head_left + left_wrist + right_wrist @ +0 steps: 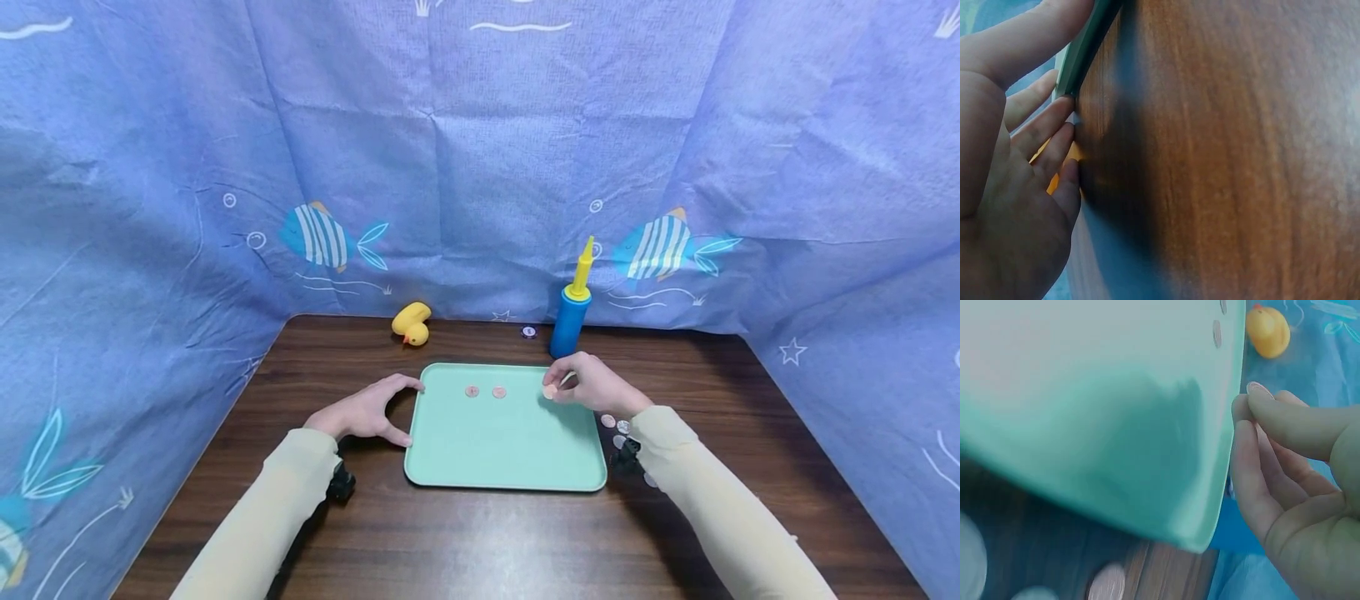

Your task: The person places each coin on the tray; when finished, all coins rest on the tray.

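A mint-green tray (510,442) lies on the wooden table. Two copper-coloured coins, one left (472,391) and one right (498,392), rest on it near the far rim. My right hand (592,382) pinches another coin (551,391) between thumb and fingertips, above the tray's far right part. In the right wrist view, this coin's edge (1260,390) peeks out at the thumb tip. At the tray's left rim my left hand (367,408) holds its thumb and fingers spread, fingertips at the rim. The left wrist view has its fingers (1047,128) loosely extended beside the tray's edge (1085,53).
Several loose coins (608,421) lie right of the tray, partly hidden by the right forearm. Behind the tray are a yellow rubber duck (412,323), a dark-rimmed round chip (528,332) and an upright blue-and-yellow hand pump (572,317). A blue fish-print cloth (487,183) hangs behind the table.
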Demonstrator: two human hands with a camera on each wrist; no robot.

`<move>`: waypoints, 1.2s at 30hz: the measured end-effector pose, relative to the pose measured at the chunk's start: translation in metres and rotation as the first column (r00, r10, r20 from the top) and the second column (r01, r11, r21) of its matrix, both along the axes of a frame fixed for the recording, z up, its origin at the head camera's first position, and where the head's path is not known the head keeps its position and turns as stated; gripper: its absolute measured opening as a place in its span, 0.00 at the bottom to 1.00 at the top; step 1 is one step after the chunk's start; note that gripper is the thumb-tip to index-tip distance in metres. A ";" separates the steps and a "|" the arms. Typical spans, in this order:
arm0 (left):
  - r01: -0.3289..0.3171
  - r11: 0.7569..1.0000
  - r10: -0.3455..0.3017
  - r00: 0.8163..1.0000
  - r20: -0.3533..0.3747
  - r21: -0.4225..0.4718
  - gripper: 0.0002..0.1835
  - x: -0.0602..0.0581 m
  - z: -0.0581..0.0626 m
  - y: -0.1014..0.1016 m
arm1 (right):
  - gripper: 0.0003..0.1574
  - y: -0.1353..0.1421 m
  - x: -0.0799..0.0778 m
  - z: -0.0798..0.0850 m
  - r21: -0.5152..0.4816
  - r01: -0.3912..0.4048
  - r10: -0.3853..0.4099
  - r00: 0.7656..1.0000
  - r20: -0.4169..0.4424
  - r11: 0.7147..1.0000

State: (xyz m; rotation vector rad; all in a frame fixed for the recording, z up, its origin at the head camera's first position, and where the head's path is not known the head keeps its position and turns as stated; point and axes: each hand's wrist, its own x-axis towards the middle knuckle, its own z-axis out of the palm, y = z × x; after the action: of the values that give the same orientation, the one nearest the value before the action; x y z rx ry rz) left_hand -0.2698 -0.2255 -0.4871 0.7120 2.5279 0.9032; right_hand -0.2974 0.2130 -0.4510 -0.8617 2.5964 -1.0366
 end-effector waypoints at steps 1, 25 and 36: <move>0.000 1.000 0.000 1.000 0.001 -0.001 0.51 0.000 0.000 0.000 | 0.09 -0.004 -0.001 -0.001 0.003 -0.004 0.004 1.000 0.001 1.000; -0.013 0.999 0.012 1.000 0.028 0.036 0.49 0.002 -0.002 -0.001 | 0.04 -0.047 -0.009 -0.023 0.092 0.063 -0.061 0.998 -0.016 0.994; -0.014 1.000 0.013 1.000 0.026 0.025 0.51 0.002 -0.002 0.000 | 0.06 -0.051 -0.009 -0.023 0.171 0.112 -0.102 0.992 -0.069 0.979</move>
State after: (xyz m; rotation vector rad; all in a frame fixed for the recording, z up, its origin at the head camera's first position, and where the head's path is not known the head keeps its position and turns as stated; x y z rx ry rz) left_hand -0.2677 -0.2250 -0.4888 0.6872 2.5061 0.9440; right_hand -0.3069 0.1623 -0.4739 -0.7286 2.7606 -0.8038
